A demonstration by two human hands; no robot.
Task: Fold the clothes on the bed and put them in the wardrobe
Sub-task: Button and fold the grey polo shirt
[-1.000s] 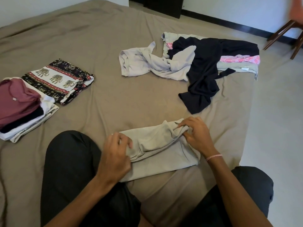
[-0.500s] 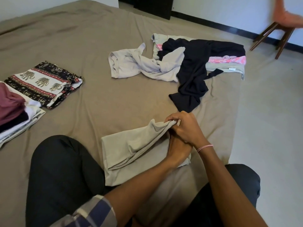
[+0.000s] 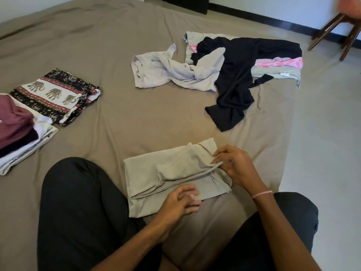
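A grey-beige garment (image 3: 160,173) lies part-folded on the brown bed (image 3: 136,118) just in front of my knees. My left hand (image 3: 181,200) rests on its near edge with fingers loosely spread. My right hand (image 3: 234,165) sits at the garment's right end, fingertips touching a raised fold there without gripping it. Farther back lies an unfolded heap: a pale lilac top (image 3: 168,73), a black garment (image 3: 238,79), and pink (image 3: 279,63) and grey pieces under it. At the left lie a folded elephant-print cloth (image 3: 56,94) and a folded stack topped by a maroon item (image 3: 13,122).
A dark wardrobe base (image 3: 185,2) stands beyond the bed's far edge. A wooden chair's legs (image 3: 336,30) are at the top right on the pale floor (image 3: 322,143). My dark-trousered knees (image 3: 78,202) flank the garment.
My left hand has drawn back from under the right hand to the garment's near edge. My right hand has let go of the bunched end, and the garment now lies flatter.
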